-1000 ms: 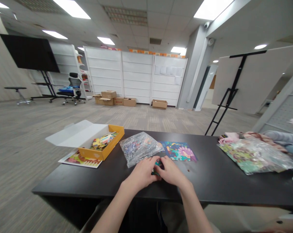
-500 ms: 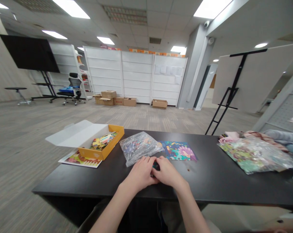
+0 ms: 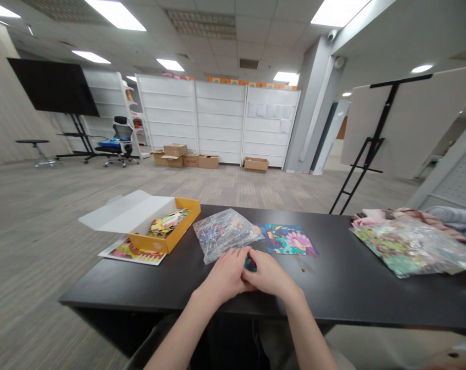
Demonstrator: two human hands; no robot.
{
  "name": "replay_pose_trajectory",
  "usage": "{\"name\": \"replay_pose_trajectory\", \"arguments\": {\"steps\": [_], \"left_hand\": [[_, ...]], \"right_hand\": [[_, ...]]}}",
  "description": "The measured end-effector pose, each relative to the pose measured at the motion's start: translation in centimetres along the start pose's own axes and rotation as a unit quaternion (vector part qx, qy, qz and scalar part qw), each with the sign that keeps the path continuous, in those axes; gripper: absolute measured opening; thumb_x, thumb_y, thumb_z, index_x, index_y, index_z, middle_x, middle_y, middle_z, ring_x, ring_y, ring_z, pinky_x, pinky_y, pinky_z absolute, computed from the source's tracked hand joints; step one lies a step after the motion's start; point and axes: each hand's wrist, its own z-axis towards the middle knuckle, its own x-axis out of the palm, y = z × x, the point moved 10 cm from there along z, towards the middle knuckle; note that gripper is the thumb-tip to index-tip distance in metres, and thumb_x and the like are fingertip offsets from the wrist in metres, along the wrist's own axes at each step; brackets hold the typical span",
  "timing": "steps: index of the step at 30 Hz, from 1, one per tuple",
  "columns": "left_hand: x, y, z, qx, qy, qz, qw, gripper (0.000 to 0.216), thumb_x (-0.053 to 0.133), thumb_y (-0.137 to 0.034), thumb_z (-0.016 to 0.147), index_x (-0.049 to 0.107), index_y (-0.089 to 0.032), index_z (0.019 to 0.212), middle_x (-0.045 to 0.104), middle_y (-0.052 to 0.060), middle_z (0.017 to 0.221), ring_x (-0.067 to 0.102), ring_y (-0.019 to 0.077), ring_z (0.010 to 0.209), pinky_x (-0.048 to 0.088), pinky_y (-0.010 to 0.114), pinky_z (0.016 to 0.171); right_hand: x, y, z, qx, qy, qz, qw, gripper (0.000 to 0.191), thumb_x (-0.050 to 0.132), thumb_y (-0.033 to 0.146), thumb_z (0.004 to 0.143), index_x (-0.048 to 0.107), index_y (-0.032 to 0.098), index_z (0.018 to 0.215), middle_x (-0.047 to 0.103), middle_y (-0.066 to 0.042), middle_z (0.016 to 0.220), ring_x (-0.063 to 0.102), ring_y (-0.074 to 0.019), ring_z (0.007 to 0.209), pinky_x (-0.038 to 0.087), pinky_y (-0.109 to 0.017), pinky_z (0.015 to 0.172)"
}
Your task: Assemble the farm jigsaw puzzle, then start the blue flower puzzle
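Observation:
My left hand (image 3: 230, 270) and my right hand (image 3: 267, 272) meet low over the black table (image 3: 171, 288), fingers curled together. Between them shows a small teal and purple jigsaw piece (image 3: 250, 263), mostly covered by my fingers; whether there is more than one I cannot tell. Just beyond my fingertips lies a clear plastic bag (image 3: 223, 234) with colourful pieces in it. To its right, a joined section of jigsaw puzzle (image 3: 290, 240) with a pink-purple shape lies flat, apart from my hands.
An open yellow box (image 3: 182, 226) holding several puzzle pieces (image 3: 168, 223) stands on the left, partly over a picture sheet (image 3: 135, 252). A small brown speck (image 3: 303, 270) lies right of my hands. A plastic-wrapped picture pack (image 3: 406, 246) and folded cloths (image 3: 422, 218) are at the right.
The view has shifted slightly, so the table things appear a little further right. My hands stay together, and more of the teal and purple piece shows between them.

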Motion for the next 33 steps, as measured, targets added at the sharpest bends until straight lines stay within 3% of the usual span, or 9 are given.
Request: {"name": "replay_pose_trajectory", "arguments": {"steps": [6,18,24,26,29,33], "left_hand": [[-0.2,-0.1,0.0,0.005,-0.008,0.002,1.000,0.064,0.076,-0.032,0.073,0.050,-0.019,0.130,0.065,0.011,0.125,0.060,0.0304,0.113,0.049,0.043,0.099],[-0.9,-0.4,0.0,-0.007,-0.010,-0.009,1.000,0.065,0.080,-0.038,0.073,0.051,-0.022,0.129,0.069,0.009,0.116,0.064,0.0313,0.107,0.052,0.042,0.089],[-0.8,-0.1,0.0,-0.007,-0.012,-0.058,0.998,0.080,0.082,-0.038,0.072,0.044,-0.024,0.141,0.063,0.011,0.134,0.061,0.0329,0.120,0.049,0.045,0.099],[-0.6,0.4,0.1,-0.013,-0.022,-0.085,0.996,0.082,0.081,-0.035,0.073,0.041,-0.025,0.144,0.063,0.011,0.135,0.061,0.0324,0.121,0.049,0.044,0.099],[-0.4,0.9,0.1,-0.017,-0.042,-0.142,0.989,0.080,0.079,-0.031,0.075,0.039,-0.026,0.145,0.066,0.009,0.131,0.065,0.0293,0.116,0.050,0.041,0.097],[-0.3,1.0,0.3,-0.005,-0.066,-0.203,0.977,0.052,0.067,-0.031,0.087,0.048,-0.028,0.136,0.069,0.004,0.124,0.067,0.0246,0.109,0.051,0.037,0.093]], "right_hand": [[-0.6,0.3,-0.4,-0.030,-0.017,0.063,0.997,0.023,0.062,0.027,0.083,0.066,0.017,0.103,0.073,-0.010,0.103,0.067,-0.0245,0.092,0.046,-0.031,0.081],[-1.1,0.3,0.0,-0.076,0.025,0.176,0.981,0.035,0.063,0.017,0.078,0.068,0.020,0.113,0.074,-0.004,0.110,0.066,-0.0237,0.098,0.049,-0.034,0.090],[-1.6,-1.0,-0.2,-0.067,0.038,0.259,0.963,0.033,0.069,0.017,0.074,0.069,0.019,0.107,0.072,-0.002,0.104,0.063,-0.0210,0.094,0.048,-0.032,0.088],[-1.6,-1.8,-0.2,-0.052,0.028,0.293,0.954,0.034,0.071,0.018,0.072,0.068,0.019,0.106,0.071,-0.003,0.103,0.063,-0.0214,0.094,0.048,-0.033,0.087],[-2.3,-3.4,0.0,-0.033,-0.037,0.319,0.946,0.037,0.072,0.019,0.071,0.066,0.019,0.108,0.069,-0.003,0.106,0.064,-0.0218,0.097,0.049,-0.035,0.090],[-3.3,-5.0,-0.1,-0.026,-0.107,0.312,0.944,0.035,0.073,0.020,0.072,0.065,0.021,0.106,0.069,-0.002,0.103,0.065,-0.0216,0.097,0.050,-0.036,0.089]]}}
